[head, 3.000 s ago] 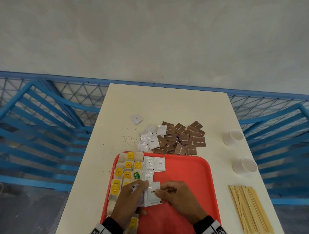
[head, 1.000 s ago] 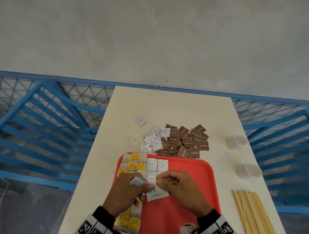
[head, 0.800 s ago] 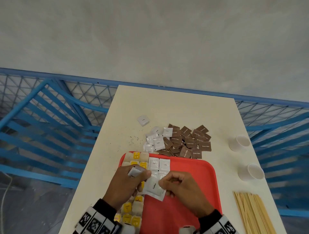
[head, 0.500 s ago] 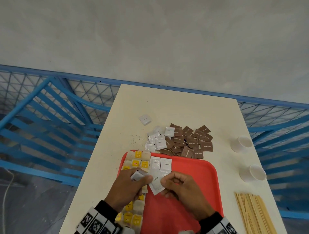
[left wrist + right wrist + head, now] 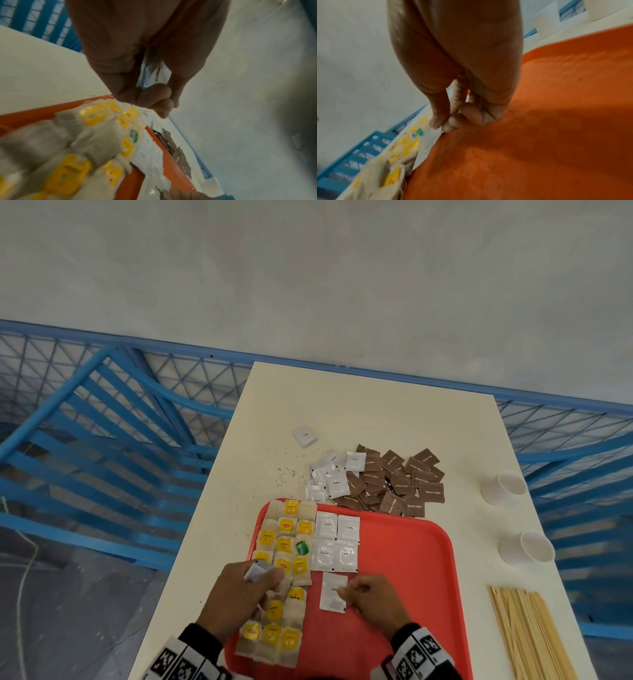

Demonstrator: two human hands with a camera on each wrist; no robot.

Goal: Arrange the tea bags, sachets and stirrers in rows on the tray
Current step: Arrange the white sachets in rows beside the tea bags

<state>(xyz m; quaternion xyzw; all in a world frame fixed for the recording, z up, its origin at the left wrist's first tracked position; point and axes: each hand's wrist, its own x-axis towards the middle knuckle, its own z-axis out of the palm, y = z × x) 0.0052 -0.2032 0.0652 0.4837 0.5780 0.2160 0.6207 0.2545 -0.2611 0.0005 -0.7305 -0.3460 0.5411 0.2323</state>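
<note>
A red tray (image 5: 404,556) lies at the table's near edge. Tea bags (image 5: 284,546) with yellow tags fill rows along its left side. To their right, several white coffee sachets (image 5: 337,542) form a small block. Just below that block my right hand (image 5: 342,594) pinches the edge of one more white coffee sachet (image 5: 331,594) lying flat on the tray; the right wrist view shows my right hand (image 5: 440,127) at its corner. My left hand (image 5: 270,575) hovers over the tea bags, gripping a small stack of white sachets (image 5: 157,73).
Beyond the tray lie a loose pile of white sachets (image 5: 327,477), brown sugar sachets (image 5: 397,481) and one lone white sachet (image 5: 304,436). Two paper cups (image 5: 503,487) (image 5: 525,547) and a bundle of wooden stirrers (image 5: 527,635) sit right. Blue railing (image 5: 102,440) surrounds the table.
My right hand drew one sachet away from the left hand's stack and brought it down flat onto the tray below the white block. My left hand drew back left over the tea bags.
</note>
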